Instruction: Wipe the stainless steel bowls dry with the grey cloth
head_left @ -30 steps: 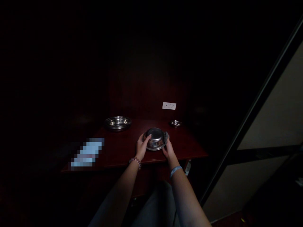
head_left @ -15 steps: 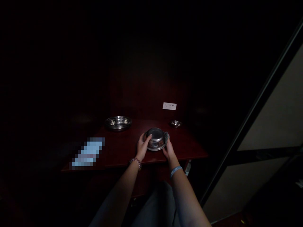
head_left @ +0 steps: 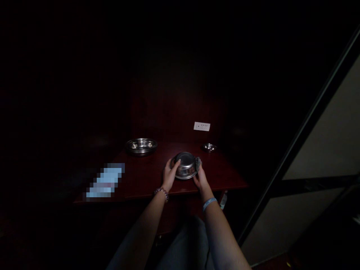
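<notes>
A shiny steel bowl (head_left: 186, 171), turned bottom up, is held over the front part of the dark red desk (head_left: 146, 180). Its left side is gripped by my left hand (head_left: 169, 175), the thumb lying on the outer wall. At the bowl's right rim my right hand (head_left: 201, 177) is closed around a grey cloth (head_left: 198, 164), which presses against the metal. The fingers under the bowl are hidden.
Several stacked steel basins (head_left: 141, 147) sit at the back left of the desk. A small steel bowl (head_left: 209, 147) stands at the back right, below a white wall socket (head_left: 201, 126). A blurred-out bluish item (head_left: 105, 182) lies front left. Sliding panels (head_left: 317, 146) rise on the right.
Hands, bowl and cloth keep almost the same pose. The whole view has shifted very slightly.
</notes>
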Available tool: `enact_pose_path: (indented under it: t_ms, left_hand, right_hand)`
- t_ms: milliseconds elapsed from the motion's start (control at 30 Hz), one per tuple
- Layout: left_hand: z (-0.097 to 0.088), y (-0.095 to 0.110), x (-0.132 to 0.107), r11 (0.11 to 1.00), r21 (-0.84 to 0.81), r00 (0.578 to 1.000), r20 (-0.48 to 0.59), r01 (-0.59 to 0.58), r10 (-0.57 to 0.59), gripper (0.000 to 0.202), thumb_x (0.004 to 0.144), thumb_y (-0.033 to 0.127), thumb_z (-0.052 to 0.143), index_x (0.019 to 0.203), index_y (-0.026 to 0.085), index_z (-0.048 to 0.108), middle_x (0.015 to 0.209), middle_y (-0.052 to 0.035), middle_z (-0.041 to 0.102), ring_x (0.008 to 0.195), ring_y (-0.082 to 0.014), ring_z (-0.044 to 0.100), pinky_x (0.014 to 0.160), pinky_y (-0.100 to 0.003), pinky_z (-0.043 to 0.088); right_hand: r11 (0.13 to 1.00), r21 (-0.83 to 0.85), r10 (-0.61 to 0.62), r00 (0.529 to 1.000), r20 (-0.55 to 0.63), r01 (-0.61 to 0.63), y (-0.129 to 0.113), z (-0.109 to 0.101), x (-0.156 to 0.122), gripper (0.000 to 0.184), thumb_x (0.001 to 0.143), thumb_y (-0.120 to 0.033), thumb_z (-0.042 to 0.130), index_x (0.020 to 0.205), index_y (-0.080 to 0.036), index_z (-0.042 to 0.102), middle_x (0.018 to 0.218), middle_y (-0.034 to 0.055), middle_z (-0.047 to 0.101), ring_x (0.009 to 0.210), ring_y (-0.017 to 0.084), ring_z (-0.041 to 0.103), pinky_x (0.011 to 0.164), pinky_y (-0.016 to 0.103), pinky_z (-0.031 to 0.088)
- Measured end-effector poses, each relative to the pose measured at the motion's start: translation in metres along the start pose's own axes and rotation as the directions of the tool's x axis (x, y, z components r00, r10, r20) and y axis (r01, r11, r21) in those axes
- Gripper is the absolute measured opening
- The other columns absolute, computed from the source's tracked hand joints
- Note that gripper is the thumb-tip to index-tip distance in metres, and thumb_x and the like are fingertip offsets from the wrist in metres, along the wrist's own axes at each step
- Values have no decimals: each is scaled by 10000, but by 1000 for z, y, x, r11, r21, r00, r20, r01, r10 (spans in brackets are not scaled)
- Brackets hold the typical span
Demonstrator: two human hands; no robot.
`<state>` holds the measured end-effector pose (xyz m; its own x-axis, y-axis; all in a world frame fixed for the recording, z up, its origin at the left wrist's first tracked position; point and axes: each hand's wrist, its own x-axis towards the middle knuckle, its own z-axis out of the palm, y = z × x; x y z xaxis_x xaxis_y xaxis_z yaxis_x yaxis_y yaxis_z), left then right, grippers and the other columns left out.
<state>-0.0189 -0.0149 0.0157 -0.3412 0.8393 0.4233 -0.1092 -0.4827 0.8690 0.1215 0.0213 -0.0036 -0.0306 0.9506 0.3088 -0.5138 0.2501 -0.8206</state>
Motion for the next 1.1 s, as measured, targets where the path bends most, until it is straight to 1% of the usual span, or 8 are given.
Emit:
enact_pose_path:
  t_ms: [200,400,600,733,800,900,967,1100]
  left_hand:
    - [0,-2,1,1000,-2,1000,-11,17,-17,440,772,457,685,1113,181,644,1130,-72,689,1042,-201,632,964,-322,444]
    - [0,2,0,1000,-14,1000,10,4,-4,428,771,450,683,1098,177,650,1122,-73,694,1041,-199,634,959,-316,450]
    - [0,1,-1,1000,-11,1000,11,-7,7,428,777,450,680,1110,183,645,1138,-76,687,1053,-203,631,981,-327,439]
    - [1,-3,0,1000,11,1000,-15,-5,5,421,778,453,685,1106,194,640,1157,-72,677,1077,-206,624,1018,-345,421]
    - [0,-5,1,1000,6,999,-37,22,-21,466,770,450,700,1150,194,612,1199,-82,658,1113,-212,611,1041,-356,408]
    - [0,-7,1,993,-28,988,-98,117,-120,646,746,440,738,1296,200,500,1292,-106,606,1196,-222,569,1074,-370,384]
    - [1,-6,0,987,-44,979,-124,155,-160,703,738,440,748,1331,200,457,1320,-112,585,1232,-224,545,1092,-374,366]
    - [2,-3,0,996,-50,996,-54,69,-72,507,774,427,712,1193,188,558,1250,-99,626,1181,-213,578,1086,-368,371]
  right_hand:
    - [996,-74,-40,999,20,42,3,-4,2,557,905,-628,377,1177,-215,633,1243,94,667,1255,277,555,1079,512,418]
    - [996,-82,-40,999,-1,40,3,-4,2,548,915,-600,366,1178,-197,629,1240,108,668,1187,271,608,1033,484,466]
    - [998,-62,-33,999,10,34,5,-3,3,564,922,-597,351,1195,-185,623,1273,119,646,1206,275,594,1043,493,453]
    - [998,-49,-27,1000,8,27,7,-5,5,577,917,-610,356,1196,-181,621,1269,131,647,1219,277,584,1041,499,454]
    - [999,-45,-19,1000,6,19,9,-6,6,574,916,-612,360,1195,-184,621,1280,129,640,1226,277,579,1043,505,450]
    - [1000,-12,-1,1000,4,1,10,-7,7,548,913,-604,382,1180,-194,629,1301,117,627,1237,263,572,1069,493,428]
    - [1000,12,5,1000,7,-5,10,-7,7,534,914,-596,391,1165,-195,637,1304,109,626,1244,247,567,1090,476,408]
    - [1000,24,1,1000,24,-2,11,-7,7,522,918,-583,392,1171,-198,637,1288,94,640,1233,222,576,1111,459,385]
